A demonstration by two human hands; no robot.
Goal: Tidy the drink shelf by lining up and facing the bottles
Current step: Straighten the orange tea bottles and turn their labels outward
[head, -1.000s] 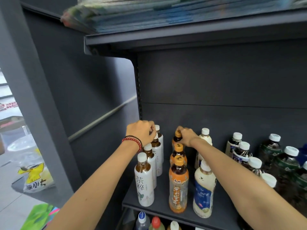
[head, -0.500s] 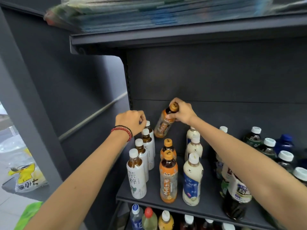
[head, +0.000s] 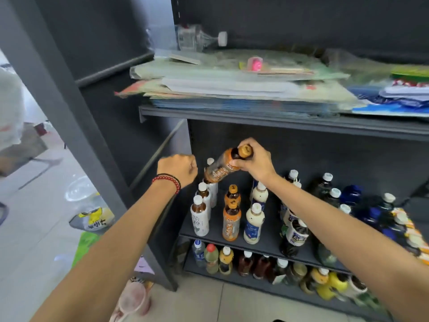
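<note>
My right hand (head: 251, 160) grips an orange-capped tea bottle (head: 222, 168) by its neck and holds it tilted in the air above the drink shelf (head: 267, 244). My left hand (head: 178, 168), with a red bead bracelet at the wrist, is curled into a fist beside the bottle and holds nothing. Below stand a row of white-labelled tea bottles (head: 199, 217), two orange tea bottles (head: 231, 219) and cream milk-drink bottles (head: 254, 223), one behind another.
Dark and blue bottles (head: 334, 196) crowd the shelf's right side. A lower shelf (head: 255, 277) holds more bottles. The shelf above carries stacked papers (head: 232, 89) and a lying clear bottle (head: 197, 39). A grey upright (head: 76, 126) stands left; bags lie on the floor.
My right hand lifted the rear orange tea bottle off the shelf and tilted it. My left hand came off the white-capped bottles. The view pulled back and upward.
</note>
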